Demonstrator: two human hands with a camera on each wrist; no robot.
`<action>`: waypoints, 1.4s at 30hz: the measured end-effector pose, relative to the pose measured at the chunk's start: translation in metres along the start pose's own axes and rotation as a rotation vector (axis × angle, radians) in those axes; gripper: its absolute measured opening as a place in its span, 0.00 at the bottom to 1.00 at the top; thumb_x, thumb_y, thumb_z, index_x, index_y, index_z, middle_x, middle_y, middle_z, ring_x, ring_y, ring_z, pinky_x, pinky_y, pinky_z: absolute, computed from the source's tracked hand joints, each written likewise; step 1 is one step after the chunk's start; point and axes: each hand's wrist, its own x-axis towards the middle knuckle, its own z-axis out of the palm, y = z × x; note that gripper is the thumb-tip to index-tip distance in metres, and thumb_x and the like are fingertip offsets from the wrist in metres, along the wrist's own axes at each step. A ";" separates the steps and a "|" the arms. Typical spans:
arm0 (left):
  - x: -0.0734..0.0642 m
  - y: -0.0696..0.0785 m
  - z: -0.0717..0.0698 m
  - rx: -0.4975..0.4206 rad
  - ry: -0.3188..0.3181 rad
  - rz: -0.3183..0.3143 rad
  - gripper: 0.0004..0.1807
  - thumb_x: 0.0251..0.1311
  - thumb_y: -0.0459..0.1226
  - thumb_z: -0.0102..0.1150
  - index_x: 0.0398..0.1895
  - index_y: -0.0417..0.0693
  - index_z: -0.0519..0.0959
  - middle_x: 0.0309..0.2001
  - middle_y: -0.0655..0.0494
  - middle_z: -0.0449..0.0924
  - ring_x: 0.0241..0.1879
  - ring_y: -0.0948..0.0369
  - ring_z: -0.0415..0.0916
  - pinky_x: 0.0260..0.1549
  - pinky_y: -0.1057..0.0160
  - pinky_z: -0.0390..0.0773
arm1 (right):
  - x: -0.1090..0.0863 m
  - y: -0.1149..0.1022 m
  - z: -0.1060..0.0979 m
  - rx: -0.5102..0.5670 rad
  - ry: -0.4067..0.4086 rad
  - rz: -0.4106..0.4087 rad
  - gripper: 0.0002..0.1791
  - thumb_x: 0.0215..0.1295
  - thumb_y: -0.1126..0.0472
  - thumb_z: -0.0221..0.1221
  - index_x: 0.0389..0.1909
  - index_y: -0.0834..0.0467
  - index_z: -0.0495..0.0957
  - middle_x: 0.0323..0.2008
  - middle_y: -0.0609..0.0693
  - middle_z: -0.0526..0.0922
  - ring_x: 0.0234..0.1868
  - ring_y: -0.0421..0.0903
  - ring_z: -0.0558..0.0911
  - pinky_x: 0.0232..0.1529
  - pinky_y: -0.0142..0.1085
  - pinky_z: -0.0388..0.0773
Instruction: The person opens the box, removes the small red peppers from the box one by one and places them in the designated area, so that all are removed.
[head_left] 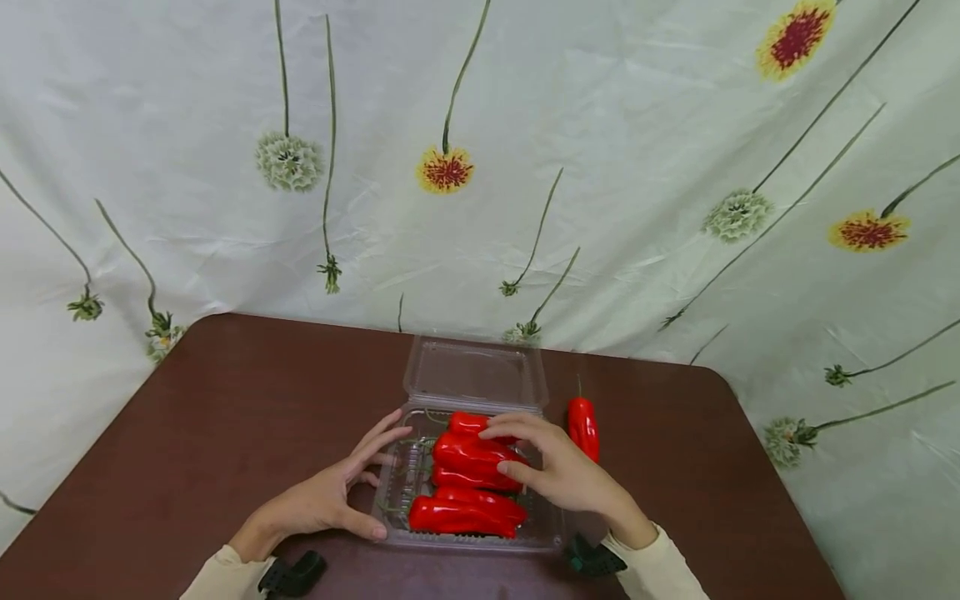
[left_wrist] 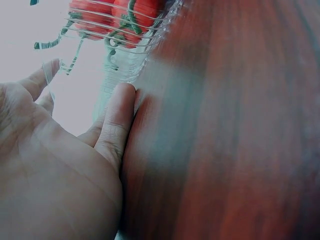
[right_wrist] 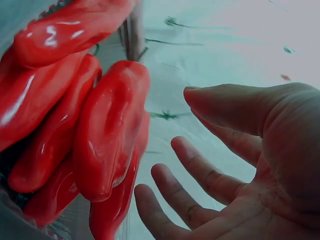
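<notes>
A clear plastic clamshell box (head_left: 551, 525) holds several shiny red peppers (head_left: 471, 454) with green stems. My left hand (head_left: 322, 500) lies along the box's left side, fingers spread and thumb by the near left corner. In the left wrist view, the left hand (left_wrist: 55, 170) is beside the ribbed clear wall, its palm bare. Over the right ends of the peppers hovers my right hand (head_left: 558, 467), fingers slightly bent. The right wrist view shows that right hand (right_wrist: 240, 185) with nothing in it, a gap between its fingertips and the peppers (right_wrist: 110, 135).
The box's hinged lid (head_left: 476, 372) is folded back toward the far edge of the brown table (head_left: 262, 392). Another red pepper (head_left: 583, 429) lies on the table right of the box. Behind the table hangs a pale flower-printed cloth (head_left: 375, 208).
</notes>
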 end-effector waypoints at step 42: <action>0.001 0.001 -0.001 0.030 -0.006 0.044 0.58 0.55 0.35 0.72 0.81 0.50 0.42 0.81 0.54 0.23 0.68 0.57 0.61 0.53 0.59 0.73 | 0.026 -0.022 0.023 -0.347 -0.249 0.032 0.28 0.65 0.68 0.63 0.65 0.45 0.77 0.68 0.47 0.71 0.68 0.48 0.69 0.62 0.41 0.74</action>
